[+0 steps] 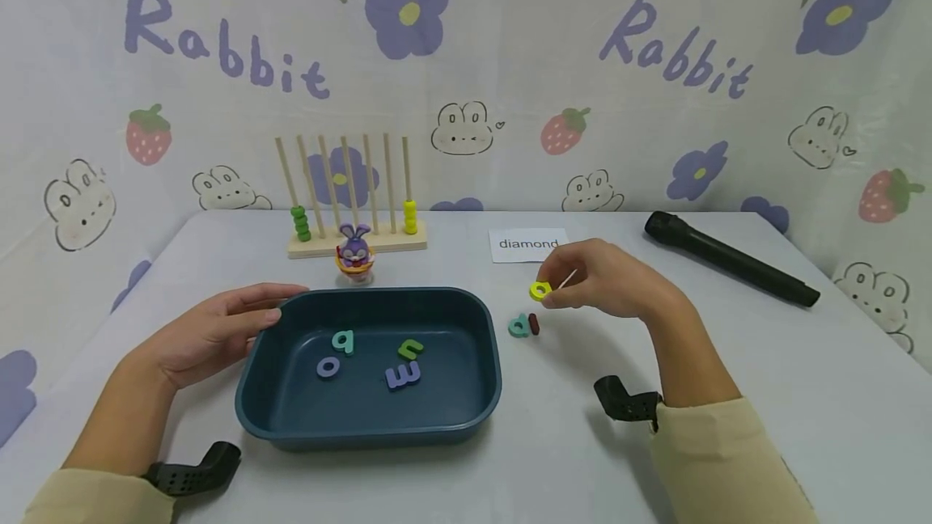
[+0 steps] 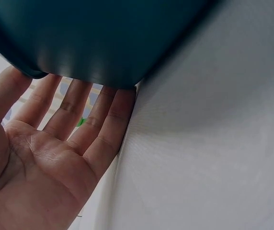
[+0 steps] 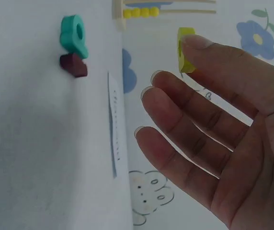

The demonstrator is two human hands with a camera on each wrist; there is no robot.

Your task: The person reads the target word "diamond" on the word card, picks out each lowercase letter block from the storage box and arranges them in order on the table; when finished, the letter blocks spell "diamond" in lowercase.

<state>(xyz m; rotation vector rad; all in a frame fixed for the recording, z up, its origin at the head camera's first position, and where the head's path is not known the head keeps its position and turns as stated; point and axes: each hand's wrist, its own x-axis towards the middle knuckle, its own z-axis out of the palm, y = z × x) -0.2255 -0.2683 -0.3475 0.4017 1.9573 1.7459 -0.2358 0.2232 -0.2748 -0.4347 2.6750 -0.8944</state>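
Observation:
My right hand (image 1: 607,277) pinches a yellow letter (image 1: 540,290), shaped like an a, between thumb and index finger, above the table. Its other fingers are loosely bent in the right wrist view. Just below, a turquoise letter d (image 1: 519,326) lies beside a small dark red letter i (image 1: 535,324). A dark blue tray (image 1: 367,437) stands in front, with my left hand (image 1: 211,334) at its left side, extended fingers touching the wall and thumb at the rim. Inside the tray are a green d-like letter (image 1: 343,342), a purple o (image 1: 328,368), a green n (image 1: 411,348) and a purple m (image 1: 404,376).
A white card reading "diamond" (image 1: 513,246) lies behind the right hand. Behind the tray stand a wooden peg counting frame (image 1: 357,244) with green and yellow beads and a purple rabbit figurine (image 1: 354,253). A black microphone (image 1: 731,259) lies at the back right.

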